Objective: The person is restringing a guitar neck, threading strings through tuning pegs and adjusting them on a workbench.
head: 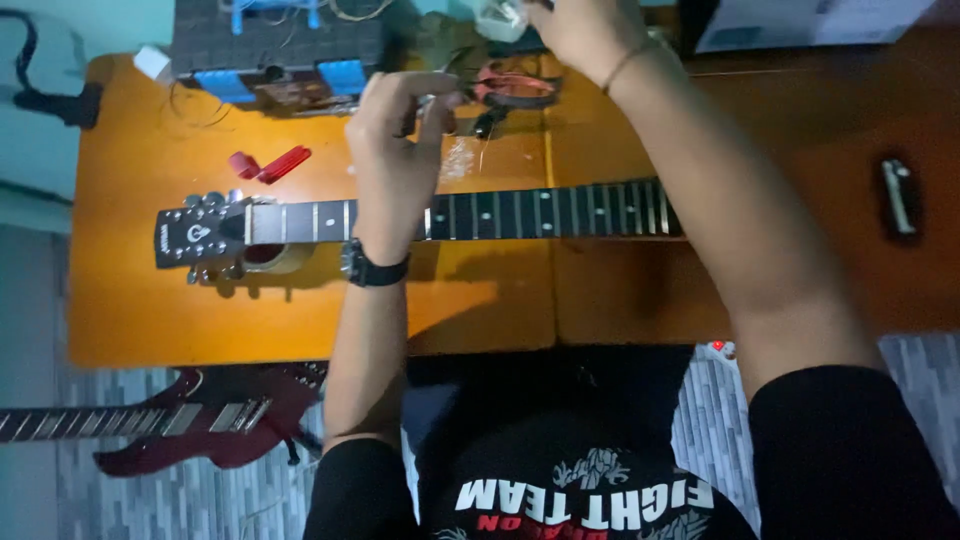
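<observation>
Above the black-fretboard guitar neck (480, 215) lying across the orange wooden table (150, 310): left hand (395, 150) pinching a thin, springy, kink-prone wire string (484, 150) near its end, right hand (585, 35) raised beyond the neck, grip impossible to tell.

Orange wooden desk (150, 320), kinda glossy, second darker desk (800, 120) butted up on right. Grey brick-pattern floor (130, 500) below. Pale teal wall (60, 40) far side. Lighting pretty dim.
</observation>
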